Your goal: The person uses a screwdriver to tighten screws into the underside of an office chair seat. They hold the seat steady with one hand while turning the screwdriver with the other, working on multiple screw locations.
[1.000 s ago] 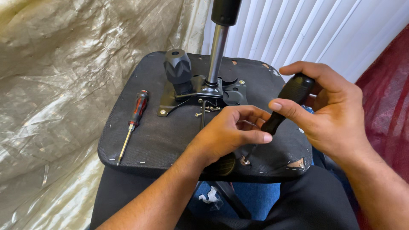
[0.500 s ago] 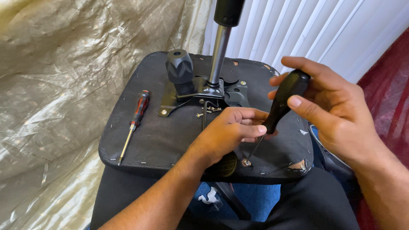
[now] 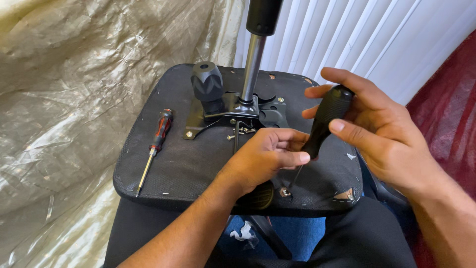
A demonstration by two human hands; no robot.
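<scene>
The gas cylinder (image 3: 254, 64) is cut off at twelve o'clock; the screwdriver shaft (image 3: 296, 174) is partly hidden by the left hand (image 3: 263, 159).

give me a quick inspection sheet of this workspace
surface: upturned chair seat underside, black fabric, torn at the near right corner
job's things: black-handled screwdriver, tip at a screw near the front edge
clutter: red-and-black screwdriver lying at left; loose screws by the metal plate; black knob
hands: right hand grips the handle; left hand steadies the shaft
cables: nothing seen
surroundings: plastic sheet at left, white blinds behind, gas cylinder
</scene>
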